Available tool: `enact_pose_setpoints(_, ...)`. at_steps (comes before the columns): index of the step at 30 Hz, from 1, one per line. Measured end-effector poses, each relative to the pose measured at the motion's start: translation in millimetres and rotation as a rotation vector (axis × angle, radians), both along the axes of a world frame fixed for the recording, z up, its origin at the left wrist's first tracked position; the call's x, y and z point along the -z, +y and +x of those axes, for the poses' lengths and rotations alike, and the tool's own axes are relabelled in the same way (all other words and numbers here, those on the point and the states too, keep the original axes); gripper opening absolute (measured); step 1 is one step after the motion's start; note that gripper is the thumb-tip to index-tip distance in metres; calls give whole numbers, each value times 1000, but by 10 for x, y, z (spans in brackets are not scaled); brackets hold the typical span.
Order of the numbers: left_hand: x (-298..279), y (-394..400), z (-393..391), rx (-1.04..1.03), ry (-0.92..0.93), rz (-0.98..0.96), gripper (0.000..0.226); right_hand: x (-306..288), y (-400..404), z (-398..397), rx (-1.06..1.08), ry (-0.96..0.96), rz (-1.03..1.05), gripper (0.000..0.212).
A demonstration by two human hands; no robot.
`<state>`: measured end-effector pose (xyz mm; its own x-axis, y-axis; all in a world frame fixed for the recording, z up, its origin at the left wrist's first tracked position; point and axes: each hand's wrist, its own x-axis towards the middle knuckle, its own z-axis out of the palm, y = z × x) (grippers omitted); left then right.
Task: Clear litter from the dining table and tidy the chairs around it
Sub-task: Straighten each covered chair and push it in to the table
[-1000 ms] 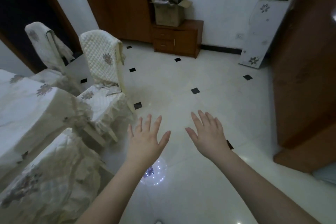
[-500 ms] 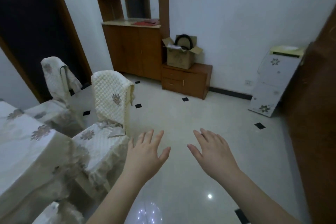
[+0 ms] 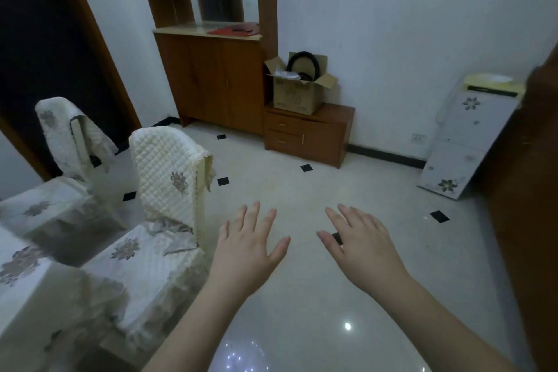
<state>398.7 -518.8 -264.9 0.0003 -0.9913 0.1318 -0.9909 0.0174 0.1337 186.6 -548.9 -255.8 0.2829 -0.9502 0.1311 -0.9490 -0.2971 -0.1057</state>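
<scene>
Dining table [image 3: 21,278] at near left, cloth-covered with flower print, only its corner in view. Near chair [image 3: 157,220] just beside it, quilted cream cover on back and seat; far chair [image 3: 60,160] behind, similarly covered. Left hand [image 3: 246,246] and right hand [image 3: 360,243] stretched forward over pale tiled floor [image 3: 302,190], fingers straight and spread, grasping nothing (palms down). Farther off: wooden cabinet [image 3: 217,69], low drawer unit [image 3: 308,133] bearing open cardboard box [image 3: 299,87], white flowered panel [image 3: 471,136] leaning at far right.
</scene>
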Motion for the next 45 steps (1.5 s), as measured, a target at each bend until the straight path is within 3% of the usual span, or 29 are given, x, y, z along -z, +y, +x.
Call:
enact_pose_setpoints(11, -5, -1767, -378, -84, -77, 74, 83, 116, -1842, -309, -50, -23, 24, 90)
enact_pose_setpoints(16, -77, -2239, -155, -170, 67, 100, 78, 86, -2539, -181, -134, -46, 33, 89)
enact_pose_setpoints(20, -85, -2605, 219, -288, 42, 38, 71, 50, -2998, 40, -202, -69, 35, 91)
enact_pose_setpoints(25, 29, -3082, 489, -319, 20, 30, 69, 32, -3576, 434, -261, -64, 56, 78)
enact_pose_setpoints(30, 142, -3692, 902, -336, -24, -69, 77, 72, -4257, 918, -294, -30, 52, 84)
enact_pose_setpoints(36, 224, -4452, 1412, -326, -20, -53, 78, -48, -5018, 1473, -299, 5, 84, 68)
enact_pose_setpoints(45, 400, -5360, 1974, -326, -27, -3, 63, 160, -5901, 2181, -347, 30, 102, 83)
